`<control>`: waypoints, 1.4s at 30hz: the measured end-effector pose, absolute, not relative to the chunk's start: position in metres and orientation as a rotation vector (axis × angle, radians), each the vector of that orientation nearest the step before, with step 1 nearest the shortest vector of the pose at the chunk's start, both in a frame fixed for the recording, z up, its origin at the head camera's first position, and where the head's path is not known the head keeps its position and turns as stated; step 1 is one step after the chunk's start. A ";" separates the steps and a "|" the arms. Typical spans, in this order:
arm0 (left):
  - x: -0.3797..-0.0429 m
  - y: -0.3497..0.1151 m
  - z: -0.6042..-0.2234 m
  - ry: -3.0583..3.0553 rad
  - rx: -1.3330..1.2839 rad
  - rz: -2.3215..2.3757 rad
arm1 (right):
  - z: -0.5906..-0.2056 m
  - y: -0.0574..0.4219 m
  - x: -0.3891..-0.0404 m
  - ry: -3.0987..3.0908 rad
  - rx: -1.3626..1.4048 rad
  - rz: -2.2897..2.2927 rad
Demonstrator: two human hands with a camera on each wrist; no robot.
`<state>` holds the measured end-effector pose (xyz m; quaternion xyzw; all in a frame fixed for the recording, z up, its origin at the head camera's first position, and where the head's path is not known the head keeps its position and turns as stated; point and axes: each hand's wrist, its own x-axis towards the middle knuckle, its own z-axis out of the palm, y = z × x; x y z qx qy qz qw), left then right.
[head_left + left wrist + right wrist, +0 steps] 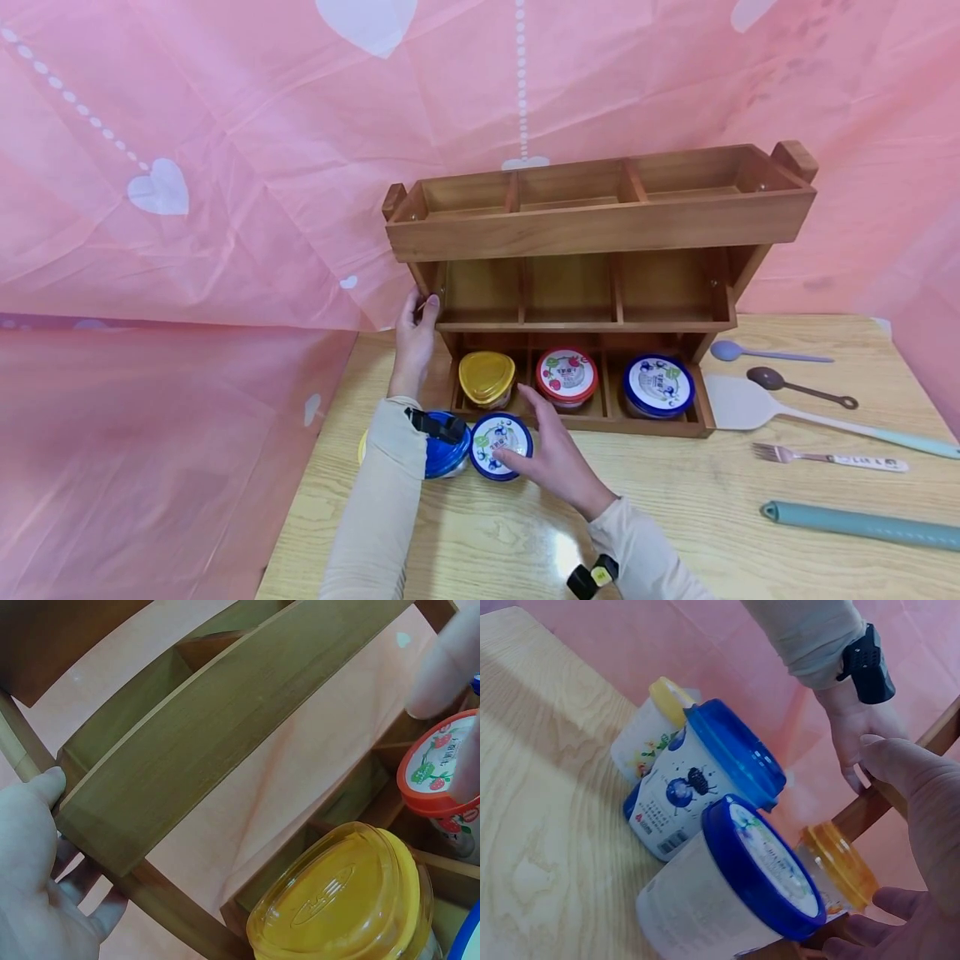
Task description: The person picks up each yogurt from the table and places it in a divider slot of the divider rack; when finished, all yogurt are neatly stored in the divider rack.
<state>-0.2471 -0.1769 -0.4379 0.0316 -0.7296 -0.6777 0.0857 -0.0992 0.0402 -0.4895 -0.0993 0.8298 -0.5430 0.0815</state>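
My left hand holds the left side of a three-tier wooden rack; in the left wrist view its thumb lies on the middle tier's end, fingers around the side post. My right hand, fingers spread, hovers by a round tub with a dark blue lid, standing on the table before the rack. I cannot tell whether it touches the tub. The bottom tier holds a yellow-lidded tub, a red-lidded tub and another blue-lidded tub, one per compartment.
Left of the round tub stand a tub with a bright blue lid and a pale-yellow-lidded tub. On the right lie two spoons, a purple one and a brown one, a white spatula, a fork and a teal rod.
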 end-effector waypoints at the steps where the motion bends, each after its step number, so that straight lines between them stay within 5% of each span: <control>1: -0.247 -0.177 -0.438 -2.171 0.091 -2.013 | -0.491 0.040 -0.099 2.478 -0.298 -1.627; 42: -0.247 -0.175 -0.438 -2.138 0.080 -2.020 | -0.540 0.030 -0.092 2.400 -0.162 -1.650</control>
